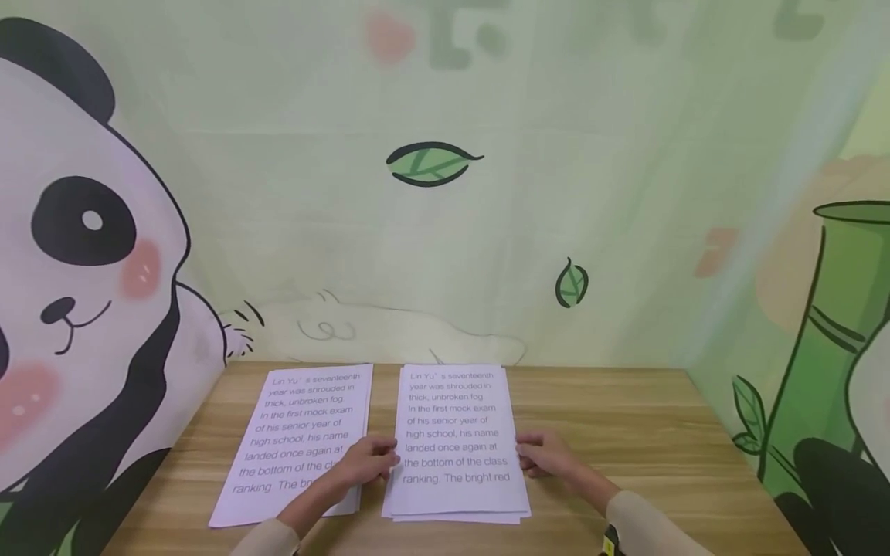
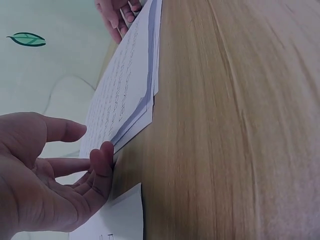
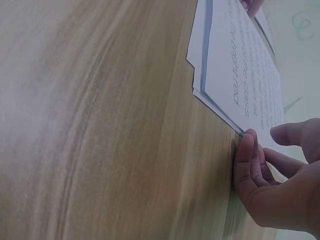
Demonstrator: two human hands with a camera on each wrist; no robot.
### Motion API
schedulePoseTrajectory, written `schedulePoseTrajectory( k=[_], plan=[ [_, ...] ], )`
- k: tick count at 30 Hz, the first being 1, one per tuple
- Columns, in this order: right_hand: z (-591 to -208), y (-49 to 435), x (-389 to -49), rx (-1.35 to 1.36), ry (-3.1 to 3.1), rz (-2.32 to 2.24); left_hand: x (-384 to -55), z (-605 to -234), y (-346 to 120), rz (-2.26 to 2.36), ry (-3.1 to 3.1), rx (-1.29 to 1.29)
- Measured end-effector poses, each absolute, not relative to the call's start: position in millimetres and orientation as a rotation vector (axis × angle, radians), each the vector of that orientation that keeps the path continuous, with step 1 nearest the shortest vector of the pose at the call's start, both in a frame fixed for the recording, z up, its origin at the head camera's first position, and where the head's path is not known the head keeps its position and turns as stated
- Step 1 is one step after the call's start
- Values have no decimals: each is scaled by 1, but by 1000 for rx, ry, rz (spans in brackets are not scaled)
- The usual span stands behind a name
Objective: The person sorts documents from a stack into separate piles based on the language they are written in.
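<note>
I have the left grip (image 1: pixel 368 460) at the left edge of the right-hand paper stack (image 1: pixel 452 428) and the right grip (image 1: pixel 548 454) at its right edge, so the stack lies flat on the counter (image 1: pixel 653 448) between the 2. Each grip is partly open — thumb apart from loosely bent fingers, fingertips at the paper's side, nothing clasped. Whether either thumb touches the top sheet I cannot tell. On the near side of both grips, lower sheets poke out unevenly past the top sheet.

My closest obstruction is the left-hand paper stack (image 1: pixel 299 425), just left of the left grip; the left forearm (image 1: pixel 313 498) crosses above it and hides the ends of its last 2 printed lines. Beyond both grips, the counter meets a pale green backdrop (image 1: pixel 292 177) printed with 2 leaves. Well left of the left grip is a printed panda (image 1: pixel 146 177); well right of the right grip — a printed bamboo stalk (image 1: pixel 834 293).
</note>
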State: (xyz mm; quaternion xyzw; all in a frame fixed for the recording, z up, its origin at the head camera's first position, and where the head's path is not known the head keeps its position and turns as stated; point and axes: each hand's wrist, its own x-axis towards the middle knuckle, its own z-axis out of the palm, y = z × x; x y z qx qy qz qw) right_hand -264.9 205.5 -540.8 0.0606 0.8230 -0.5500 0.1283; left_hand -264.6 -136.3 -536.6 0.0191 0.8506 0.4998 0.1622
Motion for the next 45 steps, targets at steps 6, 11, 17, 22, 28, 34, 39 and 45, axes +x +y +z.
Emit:
schedulePoseTrajectory(
  k=[6,11,17,22,28,34,39,45],
  plan=[
    [-538,203,-263,171,2410,-1561,-263,-535,-135,1418,2433,44],
    [-536,202,-261,185,2411,-1587,-261,-533,-134,1426,2436,33],
    [-534,202,-260,207,2440,-1626,-262,-531,-133,1483,2442,28],
    [-533,202,-260,199,2450,-1664,-264,-533,-129,1604,2387,19],
    [-538,204,-260,154,2375,-1726,-265,-539,-127,1694,2330,-11],
    [-540,204,-258,159,2332,-1728,-264,-541,-126,1676,2325,0],
    [-543,204,-256,170,2243,-1783,-263,-544,-123,1647,2343,31],
    [-544,207,-256,208,2232,-1809,-264,-545,-122,1655,2355,19]
  ],
)
